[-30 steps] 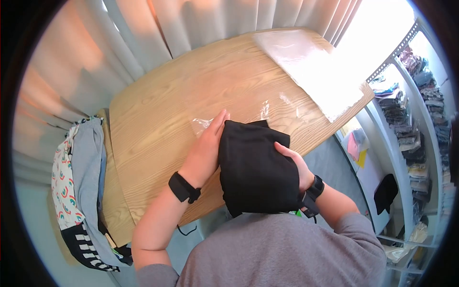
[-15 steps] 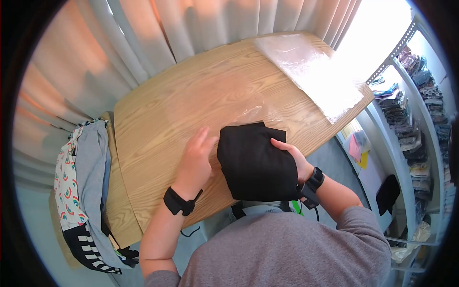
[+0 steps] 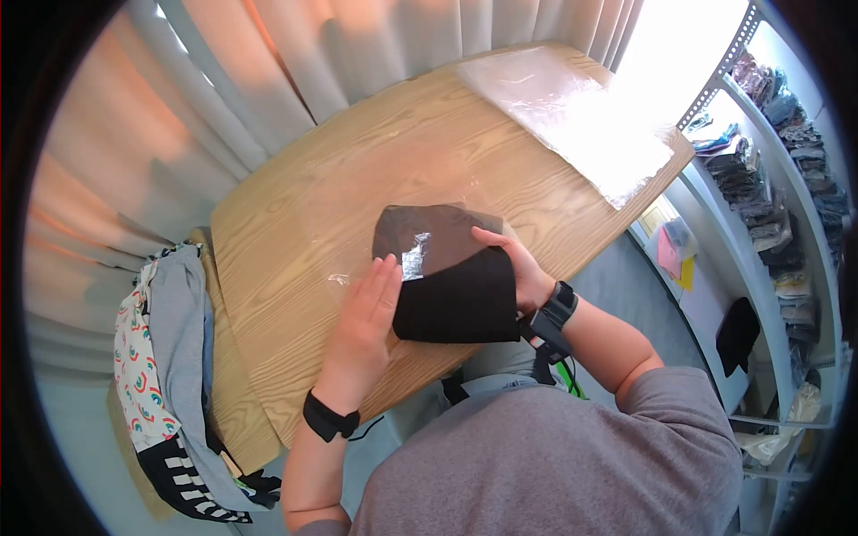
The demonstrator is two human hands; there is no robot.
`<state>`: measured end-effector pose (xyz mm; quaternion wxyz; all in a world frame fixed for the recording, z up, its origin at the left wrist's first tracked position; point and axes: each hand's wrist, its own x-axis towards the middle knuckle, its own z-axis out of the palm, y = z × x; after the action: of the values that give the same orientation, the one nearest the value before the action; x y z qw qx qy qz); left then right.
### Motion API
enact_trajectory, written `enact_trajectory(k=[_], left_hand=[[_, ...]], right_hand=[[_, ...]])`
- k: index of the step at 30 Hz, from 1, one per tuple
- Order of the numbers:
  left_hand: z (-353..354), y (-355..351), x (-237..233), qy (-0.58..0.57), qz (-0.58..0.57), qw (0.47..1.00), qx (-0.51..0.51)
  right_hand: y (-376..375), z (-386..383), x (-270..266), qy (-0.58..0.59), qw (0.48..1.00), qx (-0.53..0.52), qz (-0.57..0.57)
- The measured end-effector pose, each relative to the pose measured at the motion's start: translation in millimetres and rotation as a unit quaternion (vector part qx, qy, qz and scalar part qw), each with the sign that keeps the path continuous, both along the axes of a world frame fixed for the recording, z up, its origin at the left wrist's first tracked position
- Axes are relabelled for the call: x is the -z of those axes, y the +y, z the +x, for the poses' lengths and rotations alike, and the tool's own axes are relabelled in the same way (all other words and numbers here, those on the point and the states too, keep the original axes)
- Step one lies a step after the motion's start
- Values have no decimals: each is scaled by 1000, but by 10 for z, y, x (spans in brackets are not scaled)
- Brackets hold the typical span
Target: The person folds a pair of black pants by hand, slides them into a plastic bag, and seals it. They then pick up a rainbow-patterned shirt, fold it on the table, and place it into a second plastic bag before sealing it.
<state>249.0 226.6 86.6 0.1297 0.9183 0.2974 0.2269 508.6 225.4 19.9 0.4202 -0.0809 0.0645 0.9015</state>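
A folded black garment (image 3: 458, 302) lies near the table's front edge, its far half inside a clear plastic bag (image 3: 416, 255). Through the film that half looks greyish brown, with a bright glare spot. My right hand (image 3: 525, 275) grips the garment's right side, thumb on top near the bag's mouth and the other fingers hidden. Along the left side lies my left hand (image 3: 365, 313), fingers stretched out and its fingertips at the bag's edge. How far the bag reaches over the table is hard to make out.
The wooden table (image 3: 295, 214) carries a stack of clear plastic bags (image 3: 554, 98) at its far right. Several garments (image 3: 174, 313) hang over the left side. On the right stands a shelf (image 3: 706, 223) with packed clothes. Curtains (image 3: 357, 45) hang behind the table.
The black garment has moved forward and left, and its far half has gone into the clear bag. My left hand has come against its left side. The camera view has shifted slightly.
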Motion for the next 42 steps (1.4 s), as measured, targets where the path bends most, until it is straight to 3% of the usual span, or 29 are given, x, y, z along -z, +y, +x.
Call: enact_trajectory(k=[4,7,9,13,15,16,19,22,24,26,28,29,31,33,35,36,38,40,42], left_hand=[[39,-102,91,62,12,998,11],[66,-155,106,91,0,996,10],[84,-162,90,108,-2,994,-3],[119,-202,65,97,-2,995,-22],[139,-214,31,79,1,996,-35],[143,-206,41,79,2,996,-37],[140,-223,53,90,11,995,-36],[115,-347,12,132,91,985,-64],[46,-426,79,8,38,997,68],[34,-516,171,-5,15,997,73],[34,-568,285,89,-80,988,-97],[14,-565,345,89,-82,988,-101],[-31,-551,428,140,10,978,-157],[-28,-565,430,152,6,977,-149],[-11,-585,423,165,0,977,-138],[1,-597,403,151,-14,981,-120],[22,-619,395,136,-27,985,-101],[32,-632,398,149,6,982,-113],[33,-633,430,139,10,983,-121]], right_hand=[[-27,-48,46,22,997,76,4],[-103,-72,-138,-60,989,133,4],[-116,-35,-151,-234,969,78,-27],[-154,-140,-303,-191,975,113,-7],[-99,-102,-161,-53,997,58,11],[-74,-120,-36,-53,997,56,12],[-32,-281,95,-193,961,195,-41],[-43,-306,-30,-221,952,213,-10],[-26,-289,-70,-220,953,207,-8],[2,-271,-71,-190,964,184,-10],[30,-296,-57,-198,962,189,-16],[43,-312,-51,-206,958,198,-20],[61,-348,-88,-217,954,204,-21],[137,-331,-3,-228,950,213,-23],[302,-261,190,-81,976,197,50],[299,-250,205,-82,976,196,47],[284,-318,-39,-232,946,224,-41],[283,-375,159,-204,952,218,-61],[176,-533,9,-277,922,268,-36]])
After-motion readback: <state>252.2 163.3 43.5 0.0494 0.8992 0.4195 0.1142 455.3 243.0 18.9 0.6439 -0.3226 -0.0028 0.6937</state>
